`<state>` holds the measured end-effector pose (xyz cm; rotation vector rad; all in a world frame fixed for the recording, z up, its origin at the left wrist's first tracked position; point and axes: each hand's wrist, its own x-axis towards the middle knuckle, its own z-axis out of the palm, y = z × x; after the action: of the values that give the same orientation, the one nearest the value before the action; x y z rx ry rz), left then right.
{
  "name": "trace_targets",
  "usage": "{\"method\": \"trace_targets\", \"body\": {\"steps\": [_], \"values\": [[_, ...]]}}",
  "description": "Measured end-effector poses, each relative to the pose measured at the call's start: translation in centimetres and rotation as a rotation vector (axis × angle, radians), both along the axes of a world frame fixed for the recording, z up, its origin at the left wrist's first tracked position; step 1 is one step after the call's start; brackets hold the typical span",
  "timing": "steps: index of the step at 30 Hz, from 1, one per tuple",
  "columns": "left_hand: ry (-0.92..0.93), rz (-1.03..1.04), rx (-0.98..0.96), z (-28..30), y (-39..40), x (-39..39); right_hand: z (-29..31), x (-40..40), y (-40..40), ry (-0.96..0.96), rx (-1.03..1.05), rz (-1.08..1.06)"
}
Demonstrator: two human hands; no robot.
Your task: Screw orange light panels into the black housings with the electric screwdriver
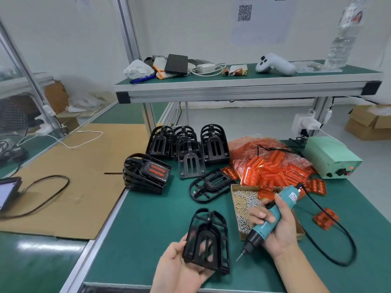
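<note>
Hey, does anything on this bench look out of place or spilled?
One orange panel lies alone right of the screw box, apart from the orange pile spilling from its bag. One black housing lies flat away from the stacks.

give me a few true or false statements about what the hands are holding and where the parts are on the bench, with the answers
1. The right hand grips the electric screwdriver. True.
2. The black housing held by the left hand already has an orange panel in it. False: it is empty.
3. The screws lie in a cardboard tray. True.
4. The bag of orange panels sits on the upper shelf. False: it is on the green bench.
5. The housing stack at the bench's left edge shows orange on top. True.
</note>
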<state>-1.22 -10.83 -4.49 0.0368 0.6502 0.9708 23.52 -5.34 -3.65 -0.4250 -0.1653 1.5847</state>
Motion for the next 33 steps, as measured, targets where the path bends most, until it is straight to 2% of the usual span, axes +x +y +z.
{"method": "trace_targets", "body": {"steps": [2, 3, 5, 9, 12, 14, 18, 23, 26, 30, 33], "values": [[0.126, 0.010, 0.018, 0.0, 0.1, 0.4, 0.0, -0.1, 0.1, 0.005, -0.012, -0.003], [0.250, 0.015, 0.035, 0.1, 0.1, 0.6, 0.0, -0.1, 0.1, 0.007, -0.016, -0.004], [0.616, 0.016, 0.107, 0.1, 0.2, 1.0, 0.0, 0.0, 0.1, 0.011, -0.015, -0.004], [1.436, -0.156, 0.434, 0.3, -0.6, 1.3, -0.1, 0.1, 0.2, 0.012, -0.005, 0.001], [1.804, -0.323, 0.588, 0.5, -1.5, 1.7, -0.2, 0.1, 0.2, 0.010, 0.003, 0.004], [1.956, -0.448, 0.652, 0.4, -1.7, 1.7, -0.2, 0.1, 0.2, 0.020, 0.004, 0.009], [1.998, -0.611, 0.724, -0.1, -1.4, 0.9, -0.3, 0.1, 0.3, 0.016, 0.004, 0.001], [1.934, -0.638, 0.787, 0.0, -1.0, 0.7, -0.2, 0.2, 0.3, 0.025, 0.001, 0.007], [1.908, -0.524, 0.810, 1.7, 0.0, 0.6, -0.2, 0.2, 0.2, 0.028, -0.005, 0.004], [1.787, -0.235, 1.060, 5.5, 5.1, 3.6, -0.2, 0.1, 0.2, 0.007, 0.000, -0.011], [1.714, -0.310, 1.233, 6.7, 10.0, 9.0, -0.3, 0.1, 0.0, 0.010, 0.009, -0.015]]}}
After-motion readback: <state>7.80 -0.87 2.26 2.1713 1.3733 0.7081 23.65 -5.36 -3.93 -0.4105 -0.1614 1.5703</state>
